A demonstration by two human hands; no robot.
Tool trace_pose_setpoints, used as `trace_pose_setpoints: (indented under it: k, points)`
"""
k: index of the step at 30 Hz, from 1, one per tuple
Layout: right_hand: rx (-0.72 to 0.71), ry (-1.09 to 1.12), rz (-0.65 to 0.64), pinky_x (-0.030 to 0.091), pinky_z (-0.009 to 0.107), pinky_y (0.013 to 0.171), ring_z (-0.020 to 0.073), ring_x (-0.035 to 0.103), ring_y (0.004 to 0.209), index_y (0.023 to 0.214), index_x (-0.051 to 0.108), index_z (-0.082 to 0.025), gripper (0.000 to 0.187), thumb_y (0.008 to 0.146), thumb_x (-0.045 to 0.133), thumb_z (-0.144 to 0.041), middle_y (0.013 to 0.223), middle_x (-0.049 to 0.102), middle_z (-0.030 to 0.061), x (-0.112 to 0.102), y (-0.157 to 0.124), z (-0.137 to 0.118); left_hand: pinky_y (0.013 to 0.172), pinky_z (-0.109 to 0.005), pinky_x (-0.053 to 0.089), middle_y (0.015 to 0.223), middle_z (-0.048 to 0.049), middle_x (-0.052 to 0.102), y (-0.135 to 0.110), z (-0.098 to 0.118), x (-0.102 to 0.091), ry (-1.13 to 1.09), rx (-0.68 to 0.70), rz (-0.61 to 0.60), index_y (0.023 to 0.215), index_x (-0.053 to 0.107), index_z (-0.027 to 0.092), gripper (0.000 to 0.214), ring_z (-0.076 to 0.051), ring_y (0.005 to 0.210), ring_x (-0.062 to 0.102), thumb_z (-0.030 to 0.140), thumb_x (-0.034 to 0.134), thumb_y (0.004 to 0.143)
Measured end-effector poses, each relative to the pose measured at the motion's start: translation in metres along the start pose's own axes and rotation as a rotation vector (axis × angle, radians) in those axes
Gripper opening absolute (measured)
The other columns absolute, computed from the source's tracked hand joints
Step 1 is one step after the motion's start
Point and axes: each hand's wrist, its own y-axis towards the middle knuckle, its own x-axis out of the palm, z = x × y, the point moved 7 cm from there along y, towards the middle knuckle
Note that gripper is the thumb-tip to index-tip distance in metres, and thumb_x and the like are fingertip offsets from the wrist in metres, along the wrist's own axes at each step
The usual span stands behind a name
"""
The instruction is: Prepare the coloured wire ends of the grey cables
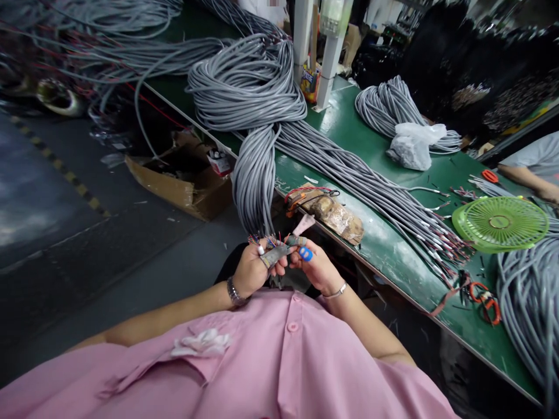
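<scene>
My left hand (250,272) is closed on thin coloured wires (269,240) at the stripped ends of a hanging bundle of grey cables (254,180). A dark grey wrap (276,254) covers its thumb, and a small white piece shows by the knuckles. Opposite it, my right hand (321,270) is pinched closed, its fingertips meeting the left ones at the wires. A blue ring-like band (305,254) and another grey wrap (296,240) are on its fingers. What lies between the right fingertips is too small to make out.
Coiled grey cables (244,81) lie on the green table (323,169), with a row of stripped ends to the right. A taped wooden block (338,218) sits at the edge. Orange-handled scissors (484,301), a green fan (500,222), a cardboard box (183,186) and another person's arm (528,181) are around.
</scene>
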Motion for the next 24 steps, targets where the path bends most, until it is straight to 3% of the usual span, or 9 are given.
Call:
trace_pose_setpoints:
  k: [6,13,20,24]
  points:
    - [-0.155,-0.224,0.225,0.042,0.023,0.060,0.0111,0.054,0.066,0.087,0.072,-0.019,0.021,0.072,0.076,-0.033,0.074,0.065,0.0002,0.002,-0.001,-0.014,0.041,-0.021,0.042,0.061,-0.0016,0.066,-0.002,-0.004,0.003,0.078,-0.013,-0.017,0.076,0.060,0.015,0.025,-0.012,0.046,0.060,0.039,0.063,0.084]
    - [-0.155,-0.245,0.182,0.044,0.026,0.062,0.0101,0.052,0.058,0.074,0.071,-0.018,0.017,0.067,0.078,-0.031,0.065,0.064,-0.0018,0.004,0.000,-0.020,0.041,-0.022,0.042,0.052,-0.0025,0.062,-0.001,0.006,0.018,0.196,-0.077,-0.229,0.064,0.059,0.014,0.032,-0.011,0.041,0.056,0.039,0.064,0.082]
    - [-0.173,-0.300,0.290,0.042,0.025,0.058,0.0117,0.053,0.061,0.075,0.071,-0.018,0.019,0.068,0.078,-0.034,0.066,0.065,-0.0006,-0.004,0.000,-0.017,0.040,-0.021,0.042,0.058,-0.0022,0.066,-0.001,-0.004,0.006,0.046,-0.072,-0.050,0.073,0.060,0.015,0.025,-0.013,0.044,0.061,0.038,0.063,0.081]
    - [-0.165,-0.245,0.238,0.042,0.023,0.057,0.0102,0.051,0.060,0.080,0.071,-0.018,0.022,0.069,0.078,-0.036,0.068,0.063,-0.0008,-0.009,0.001,-0.010,0.038,-0.020,0.038,0.057,-0.0011,0.065,0.001,-0.002,0.005,-0.051,-0.078,-0.010,0.074,0.059,0.015,0.023,-0.012,0.042,0.059,0.036,0.065,0.079]
